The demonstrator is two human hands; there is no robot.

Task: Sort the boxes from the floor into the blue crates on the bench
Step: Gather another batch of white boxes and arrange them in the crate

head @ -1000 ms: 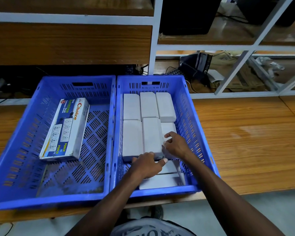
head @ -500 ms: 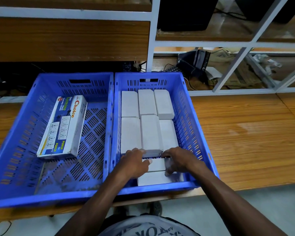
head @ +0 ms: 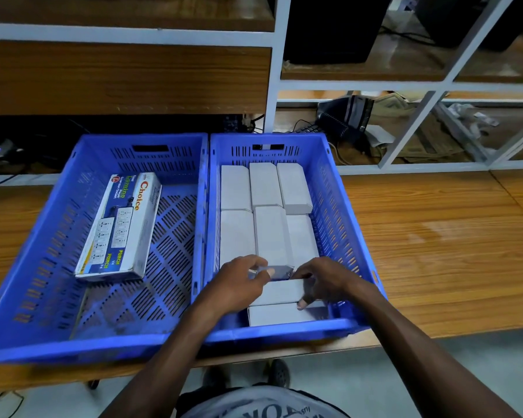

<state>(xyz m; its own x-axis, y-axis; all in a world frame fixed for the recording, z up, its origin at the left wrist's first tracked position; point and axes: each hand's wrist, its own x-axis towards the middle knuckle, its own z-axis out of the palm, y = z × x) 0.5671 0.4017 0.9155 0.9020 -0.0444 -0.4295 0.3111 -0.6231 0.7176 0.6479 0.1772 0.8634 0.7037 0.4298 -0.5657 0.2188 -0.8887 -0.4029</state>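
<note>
Sorting well along, I'd judge: right blue crate [head: 338,188] on the surface holds two rows of white boxes [head: 266,185], left blue crate [head: 58,224] only one printed socket box [head: 120,227] (floor stock not visible). Both hands at the near row: left hand [head: 239,282] fingers curled on a white box [head: 281,292]; right hand [head: 323,279] fingers bent, pinching its other end.

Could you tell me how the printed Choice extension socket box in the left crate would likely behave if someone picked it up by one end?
The Choice box looks like a long, stiff carton with crisp edges, so it should probably stay straight rather than sag. Held by one end, its length could make it tip downward. Lying flat on the left crate's perforated floor, it seems unlikely to roll.
</note>
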